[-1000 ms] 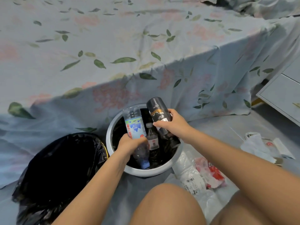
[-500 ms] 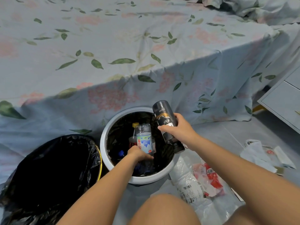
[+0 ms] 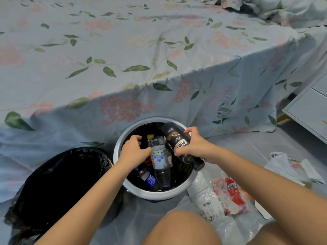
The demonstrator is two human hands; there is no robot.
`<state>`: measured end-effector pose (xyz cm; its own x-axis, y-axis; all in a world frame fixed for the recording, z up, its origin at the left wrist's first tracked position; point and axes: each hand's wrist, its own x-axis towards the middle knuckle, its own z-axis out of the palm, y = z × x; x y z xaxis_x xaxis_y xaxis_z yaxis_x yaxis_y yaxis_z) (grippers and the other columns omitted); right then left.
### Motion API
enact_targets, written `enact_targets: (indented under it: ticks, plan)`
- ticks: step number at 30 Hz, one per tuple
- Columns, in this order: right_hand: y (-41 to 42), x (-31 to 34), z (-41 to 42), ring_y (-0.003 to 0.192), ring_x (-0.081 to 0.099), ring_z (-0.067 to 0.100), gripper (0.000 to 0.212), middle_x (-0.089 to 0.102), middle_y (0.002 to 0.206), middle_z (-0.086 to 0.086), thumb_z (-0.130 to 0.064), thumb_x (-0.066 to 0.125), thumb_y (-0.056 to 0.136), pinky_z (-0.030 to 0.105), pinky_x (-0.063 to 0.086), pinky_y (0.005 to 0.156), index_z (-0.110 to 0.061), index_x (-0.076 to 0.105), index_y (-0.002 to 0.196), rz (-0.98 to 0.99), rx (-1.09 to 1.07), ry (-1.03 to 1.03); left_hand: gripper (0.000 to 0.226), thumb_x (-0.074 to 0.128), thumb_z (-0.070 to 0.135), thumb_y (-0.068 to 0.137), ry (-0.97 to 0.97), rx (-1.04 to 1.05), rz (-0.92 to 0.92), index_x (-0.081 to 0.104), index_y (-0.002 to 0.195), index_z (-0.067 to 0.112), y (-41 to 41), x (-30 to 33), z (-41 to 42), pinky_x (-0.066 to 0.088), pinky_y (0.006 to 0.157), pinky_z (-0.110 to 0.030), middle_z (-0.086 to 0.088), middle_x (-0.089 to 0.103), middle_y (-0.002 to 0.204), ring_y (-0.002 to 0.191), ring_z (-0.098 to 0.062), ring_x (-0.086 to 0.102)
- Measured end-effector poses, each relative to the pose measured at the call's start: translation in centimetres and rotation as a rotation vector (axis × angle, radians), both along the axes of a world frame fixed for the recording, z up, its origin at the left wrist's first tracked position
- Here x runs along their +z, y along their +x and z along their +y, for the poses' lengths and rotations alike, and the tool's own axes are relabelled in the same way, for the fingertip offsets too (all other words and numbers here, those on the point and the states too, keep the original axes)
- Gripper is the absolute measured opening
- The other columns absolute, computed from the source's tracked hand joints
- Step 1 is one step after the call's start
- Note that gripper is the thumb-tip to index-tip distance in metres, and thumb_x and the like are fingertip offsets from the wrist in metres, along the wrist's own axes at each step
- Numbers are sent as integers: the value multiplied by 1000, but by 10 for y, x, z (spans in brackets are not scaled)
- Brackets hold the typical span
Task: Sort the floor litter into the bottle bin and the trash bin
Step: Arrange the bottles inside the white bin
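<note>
The white round bottle bin [image 3: 153,193], lined in black, stands on the floor by the bed and holds several bottles. A clear bottle with a blue label [image 3: 159,157] lies tilted inside it. My left hand [image 3: 134,150] hovers over the bin's left side with its fingers loosely curled. Its thumb is right beside that bottle, but the hand holds nothing. My right hand [image 3: 194,145] grips a dark bottle [image 3: 174,137] over the bin's right rim, tilted with its black cap low and to the right. The trash bin with a black bag [image 3: 58,177] sits on the left.
Clear plastic bags with a red wrapper [image 3: 228,190] lie on the floor right of the bottle bin. A white bag [image 3: 283,165] lies farther right. The floral bedsheet [image 3: 159,68] hangs behind the bins, a white nightstand [image 3: 311,110] stands at right, and my knees are below.
My left hand lowered the clear bottle into the bottle bin, let it go and drew up to the left. My right hand brought the dark bottle lower over the rim.
</note>
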<state>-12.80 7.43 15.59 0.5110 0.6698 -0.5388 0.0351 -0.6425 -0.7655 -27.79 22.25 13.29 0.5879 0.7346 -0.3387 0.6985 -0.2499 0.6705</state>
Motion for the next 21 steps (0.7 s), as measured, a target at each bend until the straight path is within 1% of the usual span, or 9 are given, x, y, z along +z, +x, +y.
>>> enact_targets:
  ticks: [3, 4, 6, 8, 10, 13, 15, 19, 21]
  plan:
    - [-6, 4, 8, 82, 62, 21, 68, 51, 114, 8, -15, 78, 64, 30, 55, 65, -32, 42, 119, 0, 169, -50, 64, 69, 21, 84, -1, -36, -81, 40, 140, 12, -16, 10, 2, 39, 83, -22, -6, 50, 136, 114, -21, 57]
    - [-8, 6, 12, 82, 62, 21, 66, 53, 112, 8, -16, 78, 64, 32, 57, 68, -32, 45, 118, 1, 200, -59, 68, 72, 21, 82, 13, -82, -96, 39, 141, 14, -20, 11, 1, 41, 86, -23, -6, 47, 138, 118, -21, 54]
    - [-13, 9, 19, 82, 63, 20, 60, 59, 106, 6, -17, 79, 66, 36, 58, 77, -29, 49, 117, 4, 214, -61, 81, 79, 26, 73, 80, -236, -120, 38, 142, 19, -23, 8, 0, 38, 102, -25, -4, 41, 141, 128, -18, 44]
    - [-15, 14, 27, 81, 63, 18, 52, 61, 103, 5, -18, 81, 67, 37, 58, 78, -23, 54, 112, -19, 210, -43, 93, 80, 46, 62, 137, -400, -142, 38, 142, 25, -24, 4, -4, 31, 111, -28, 2, 39, 142, 133, -13, 36]
    - [-17, 21, 35, 80, 66, 18, 45, 61, 98, 5, -15, 80, 69, 36, 60, 69, -16, 58, 108, -12, 209, -8, 95, 69, 65, 55, 189, -471, -188, 42, 139, 30, -22, 1, -7, 32, 112, -35, 9, 44, 140, 131, -11, 37]
    - [-20, 30, 45, 87, 67, 20, 35, 63, 98, 4, -17, 79, 74, 37, 60, 64, -11, 62, 104, -3, 195, 21, 78, 72, 56, 58, 265, -420, -266, 49, 129, 35, -18, -1, -6, 47, 97, -37, 17, 58, 121, 114, -8, 53]
    - [-20, 30, 49, 87, 68, 19, 30, 67, 101, 7, -28, 76, 78, 35, 60, 64, -12, 66, 102, 5, 137, 49, 68, 76, 50, 61, 272, -370, -266, 51, 123, 36, -16, -2, -2, 51, 87, -33, 18, 60, 111, 104, -5, 56]
    - [-16, 23, 53, 81, 70, 16, 37, 69, 102, -1, -55, 62, 81, 35, 58, 78, -25, 61, 101, -117, 107, 30, 60, 75, 58, 62, 186, -272, -195, 54, 112, 32, -9, -8, -1, 53, 77, -28, 17, 64, 100, 92, -4, 60]
    - [-11, 16, 52, 82, 70, 14, 45, 65, 107, -6, -63, 58, 80, 34, 58, 79, -27, 57, 108, -144, 108, -4, 57, 76, 57, 63, 115, -225, -143, 53, 106, 28, -1, -13, -3, 51, 70, -26, 14, 64, 93, 85, -6, 61]
